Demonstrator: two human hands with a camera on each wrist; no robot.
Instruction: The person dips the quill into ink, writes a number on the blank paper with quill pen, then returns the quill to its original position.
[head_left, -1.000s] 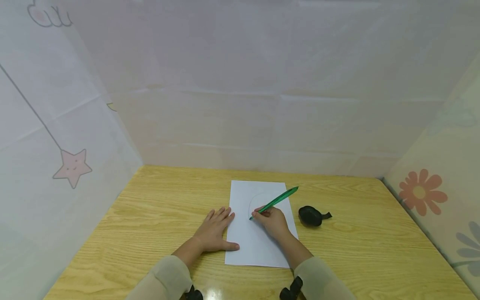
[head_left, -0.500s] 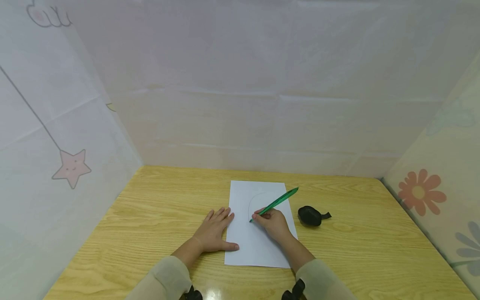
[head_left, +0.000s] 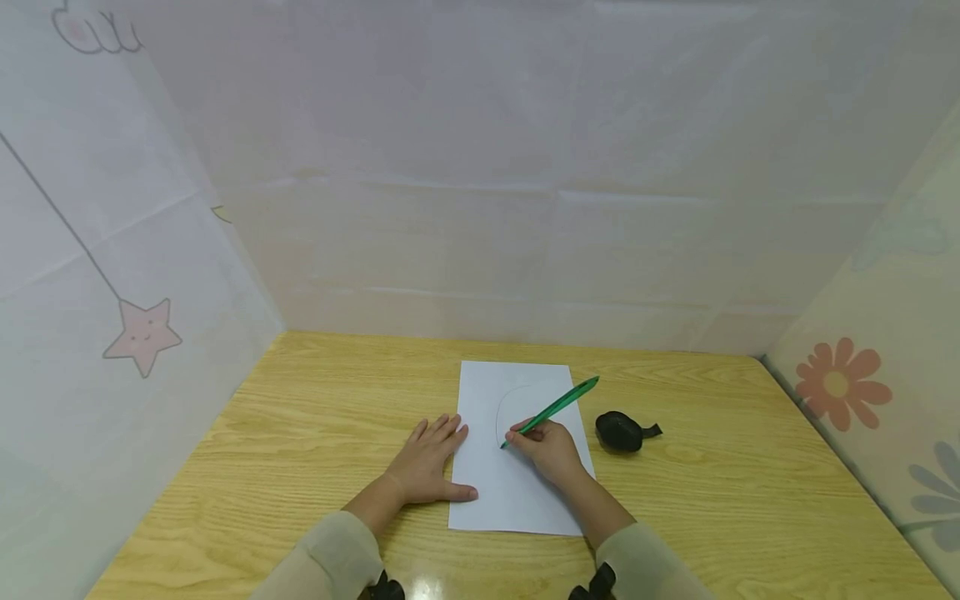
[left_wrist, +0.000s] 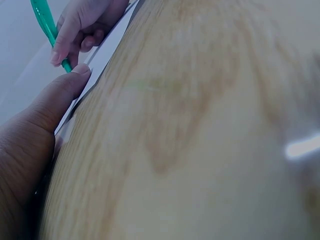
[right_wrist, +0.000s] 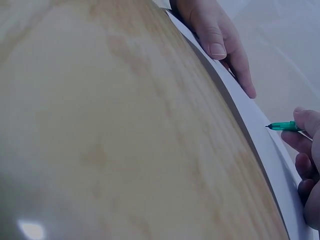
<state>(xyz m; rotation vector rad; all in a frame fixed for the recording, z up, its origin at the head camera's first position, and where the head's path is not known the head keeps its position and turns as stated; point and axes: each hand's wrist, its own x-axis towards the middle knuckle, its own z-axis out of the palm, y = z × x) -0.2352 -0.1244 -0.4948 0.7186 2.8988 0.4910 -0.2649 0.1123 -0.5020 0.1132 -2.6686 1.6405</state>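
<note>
Near the middle of the paper sheet (head_left: 517, 510), the green pen (head_left: 560, 404), pinched by the right hand (head_left: 555, 452), has shifted its tip nearward, apparently lengthening the curved line (head_left: 497, 421), the left hand (head_left: 423, 468) resting spread across the sheet's left edge.

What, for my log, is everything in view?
paper: one, white, on table
table: one, yellow, under paper
curve: one, dark, on paper
pen: one, green, over paper
unclear object: one, black, right of paper
walls: three, pale, behind, beside table
star: one, pink, left wall
flowers: two, red and grey, right wall
partial prints: two, grey and yellow, left wall
wrist gear: two, black, bottom
sleeves: two, beige, bottom
left hand: one, on paper's edge
right hand: one, gripping pen
</note>
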